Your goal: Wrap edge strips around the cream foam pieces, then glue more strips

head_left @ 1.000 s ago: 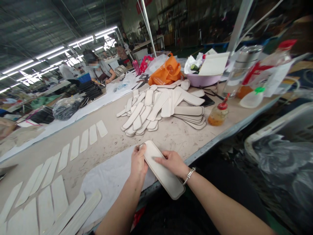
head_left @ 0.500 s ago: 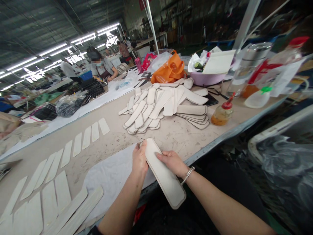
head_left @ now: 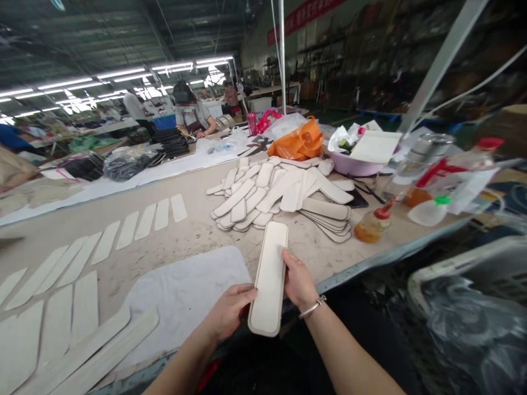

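Observation:
A long off-white panel (head_left: 268, 280) with rounded corners and a darker border is held nearly upright over the table's front edge. My left hand (head_left: 230, 308) pinches its left long side near the lower end, thumb on the face. Around the right side, higher up, is my right hand (head_left: 300, 278), with a silver bangle on its wrist. The fingers behind the panel are hidden. Beyond my hands lies a heap of similar off-white panels (head_left: 263, 189). A white cloth (head_left: 185, 285) is spread on the table to the left of my left hand.
Pale strips (head_left: 107, 241) lie in rows on the table's (head_left: 173, 247) left side. Toward the right stand a red-capped glue bottle (head_left: 374, 225), a clear flask (head_left: 426, 159) and a purple basin (head_left: 356, 165). An orange bag (head_left: 297, 141) sits behind the heap. A co-worker (head_left: 192, 112) sits farther back.
The panel has turned from slanting down rightward to nearly upright. My left hand has shifted from its top end to its lower left side; my right hand stays on the right edge.

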A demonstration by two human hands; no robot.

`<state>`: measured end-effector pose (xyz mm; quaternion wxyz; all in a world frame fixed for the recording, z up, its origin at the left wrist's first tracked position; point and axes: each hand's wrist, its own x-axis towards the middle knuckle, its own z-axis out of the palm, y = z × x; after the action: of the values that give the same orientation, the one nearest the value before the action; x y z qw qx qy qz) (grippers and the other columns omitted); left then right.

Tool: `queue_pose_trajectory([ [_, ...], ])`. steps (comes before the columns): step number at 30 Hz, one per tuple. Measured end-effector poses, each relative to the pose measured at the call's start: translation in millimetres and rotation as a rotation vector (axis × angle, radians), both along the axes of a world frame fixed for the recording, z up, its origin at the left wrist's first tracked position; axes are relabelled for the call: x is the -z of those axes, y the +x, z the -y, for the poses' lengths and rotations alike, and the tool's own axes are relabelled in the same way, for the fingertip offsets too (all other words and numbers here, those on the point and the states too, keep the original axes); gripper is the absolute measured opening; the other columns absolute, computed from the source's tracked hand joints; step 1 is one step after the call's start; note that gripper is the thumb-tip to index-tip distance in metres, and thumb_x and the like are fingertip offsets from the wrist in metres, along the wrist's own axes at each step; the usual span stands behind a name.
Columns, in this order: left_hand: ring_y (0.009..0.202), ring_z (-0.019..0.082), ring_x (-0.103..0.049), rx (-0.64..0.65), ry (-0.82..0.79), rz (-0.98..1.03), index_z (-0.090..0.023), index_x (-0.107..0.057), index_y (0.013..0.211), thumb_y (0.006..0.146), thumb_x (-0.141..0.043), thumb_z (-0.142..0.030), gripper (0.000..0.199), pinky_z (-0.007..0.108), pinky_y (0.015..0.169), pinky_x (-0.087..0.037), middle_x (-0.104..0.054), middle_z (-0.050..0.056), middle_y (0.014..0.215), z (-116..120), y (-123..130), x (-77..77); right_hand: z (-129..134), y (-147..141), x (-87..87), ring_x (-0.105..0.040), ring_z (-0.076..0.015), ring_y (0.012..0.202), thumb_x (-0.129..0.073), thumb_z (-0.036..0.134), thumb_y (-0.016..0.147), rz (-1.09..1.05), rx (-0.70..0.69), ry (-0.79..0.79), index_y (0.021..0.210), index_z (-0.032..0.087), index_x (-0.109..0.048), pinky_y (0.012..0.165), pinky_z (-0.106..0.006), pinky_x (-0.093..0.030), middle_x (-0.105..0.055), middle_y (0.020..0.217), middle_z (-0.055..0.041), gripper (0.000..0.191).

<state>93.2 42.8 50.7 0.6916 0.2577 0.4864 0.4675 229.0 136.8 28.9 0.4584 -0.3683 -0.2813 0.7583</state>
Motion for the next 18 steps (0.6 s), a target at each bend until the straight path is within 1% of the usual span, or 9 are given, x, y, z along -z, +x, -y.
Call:
queue_pose_trajectory([
  [5,0.053,0.015,-0.056,-0.105,0.031,-0.159,-0.014,-0.069,0.071,0.067,-0.071,-0.032,0.018,0.024,0.050,-0.041,-0.064,0.007,0.064,0,-7,0.8,2,2,-3.8,-0.063,-0.0236,0.081,-0.063,0.052,0.072,0.000,-0.048,0.009,0.080,0.018,-0.061,0.068,-0.035,-0.051,-0.069,0.083,-0.0073,0.035],
  [9,0.050,0.012,-0.051,-0.172,0.084,-0.296,-0.015,-0.065,0.067,0.065,-0.071,-0.030,0.015,0.020,0.045,-0.037,-0.060,0.003,0.060,-3,-16,-6.0,3,5,-4.3,-0.063,-0.0216,0.080,-0.068,0.044,0.070,-0.023,-0.040,-0.001,0.086,0.018,-0.063,0.068,-0.034,-0.051,-0.069,0.088,-0.0057,0.031],
  [12,0.049,0.011,-0.049,-0.206,0.102,-0.375,-0.016,-0.064,0.066,0.062,-0.072,-0.027,0.014,0.019,0.044,-0.035,-0.058,0.000,0.059,-8,-32,-11.1,1,8,-2.4,-0.062,-0.0180,0.077,-0.069,0.039,0.069,-0.004,-0.053,0.015,0.093,0.019,-0.062,0.065,-0.030,-0.051,-0.068,0.091,-0.0044,0.032],
  [14,0.048,0.011,-0.048,-0.215,0.115,-0.399,-0.016,-0.064,0.066,0.061,-0.072,-0.027,0.015,0.019,0.044,-0.034,-0.058,0.000,0.059,-11,-46,-11.3,-1,10,-0.2,-0.061,-0.0149,0.075,-0.070,0.038,0.069,0.054,-0.044,0.048,0.095,0.019,-0.062,0.062,-0.026,-0.050,-0.067,0.092,-0.0037,0.033],
  [16,0.047,0.011,-0.048,-0.226,0.123,-0.428,-0.016,-0.065,0.067,0.060,-0.073,-0.027,0.015,0.020,0.043,-0.034,-0.059,0.001,0.059,-15,-59,-7.8,-4,12,2.7,-0.059,-0.0129,0.074,-0.070,0.036,0.068,0.136,-0.015,0.101,0.098,0.019,-0.061,0.062,-0.024,-0.050,-0.065,0.092,-0.0028,0.036],
  [18,0.049,0.012,-0.050,-0.230,0.138,-0.493,-0.016,-0.066,0.068,0.060,-0.073,-0.027,0.015,0.020,0.045,-0.036,-0.061,0.002,0.061,-16,-69,-0.4,-7,13,6.4,-0.059,-0.0129,0.074,-0.070,0.036,0.068,0.234,0.020,0.152,0.112,0.020,-0.055,0.064,-0.025,-0.050,-0.064,0.091,-0.0023,0.049],
])
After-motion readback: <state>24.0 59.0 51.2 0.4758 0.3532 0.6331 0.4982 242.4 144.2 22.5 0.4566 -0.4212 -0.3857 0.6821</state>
